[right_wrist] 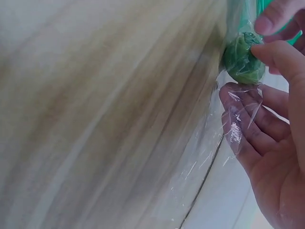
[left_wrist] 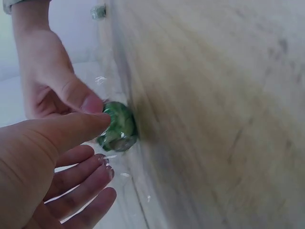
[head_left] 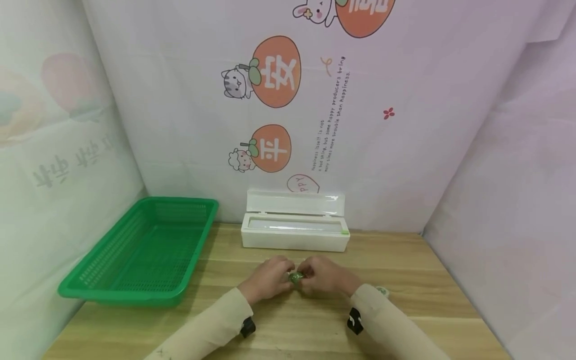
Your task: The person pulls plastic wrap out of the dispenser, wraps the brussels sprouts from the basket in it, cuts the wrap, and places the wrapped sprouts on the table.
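A Brussels sprout [head_left: 296,277] in clear cling film is between the two hands, low over the table. In the left wrist view, the thumb of my left hand [head_left: 272,277] presses the sprout's side, its fingers bent below near the film. My right hand [head_left: 326,276] holds the sprout from the other side. The right wrist view shows its thumb on the green leaves [right_wrist: 245,59] and loose cling film [right_wrist: 236,126] draped over its fingers. Part of the sprout is hidden behind the fingers.
A white cling film box [head_left: 294,240] stands at the back with its lid raised and a roll inside. The green plastic basket [head_left: 191,270] is at the left. Another small green wrapped item [head_left: 382,291] lies beside the right sleeve on the wooden table [head_left: 405,260].
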`<control>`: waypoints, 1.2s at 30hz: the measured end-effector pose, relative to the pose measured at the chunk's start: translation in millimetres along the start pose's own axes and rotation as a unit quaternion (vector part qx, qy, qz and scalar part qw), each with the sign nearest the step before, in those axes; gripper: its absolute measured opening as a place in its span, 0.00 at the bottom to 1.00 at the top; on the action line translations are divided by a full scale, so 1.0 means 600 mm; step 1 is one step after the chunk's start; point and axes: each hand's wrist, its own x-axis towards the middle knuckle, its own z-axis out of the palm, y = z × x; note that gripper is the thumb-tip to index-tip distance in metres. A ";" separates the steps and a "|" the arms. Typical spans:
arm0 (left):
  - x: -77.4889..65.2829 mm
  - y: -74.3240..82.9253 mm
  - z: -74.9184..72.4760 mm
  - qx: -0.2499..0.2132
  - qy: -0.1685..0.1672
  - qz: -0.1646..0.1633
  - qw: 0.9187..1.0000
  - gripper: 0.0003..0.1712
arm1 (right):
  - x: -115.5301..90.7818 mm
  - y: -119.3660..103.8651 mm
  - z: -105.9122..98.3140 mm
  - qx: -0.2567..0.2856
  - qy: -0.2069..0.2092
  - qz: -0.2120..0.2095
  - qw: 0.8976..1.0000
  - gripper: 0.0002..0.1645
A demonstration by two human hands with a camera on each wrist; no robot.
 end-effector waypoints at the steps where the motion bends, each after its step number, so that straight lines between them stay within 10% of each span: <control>1: 0.001 0.001 0.002 0.003 0.002 0.003 1.000 0.16 | 0.000 0.000 -0.002 0.000 -0.002 -0.002 1.000 0.08; 12: 0.021 -0.018 0.017 -0.111 -0.001 -0.012 0.994 0.09 | -0.007 -0.010 -0.006 -0.077 0.047 0.009 0.996 0.18; 19: 0.034 -0.036 0.013 -0.176 -0.039 -0.047 0.983 0.07 | -0.001 -0.012 0.002 -0.133 0.095 -0.063 0.984 0.12; 27: 0.029 -0.046 0.001 -0.115 -0.020 -0.064 0.991 0.17 | 0.021 -0.008 0.009 -0.137 0.076 -0.049 0.986 0.12; 36: 0.033 -0.032 -0.002 0.001 0.017 0.008 1.000 0.17 | 0.042 0.002 0.010 -0.155 0.072 -0.035 0.985 0.15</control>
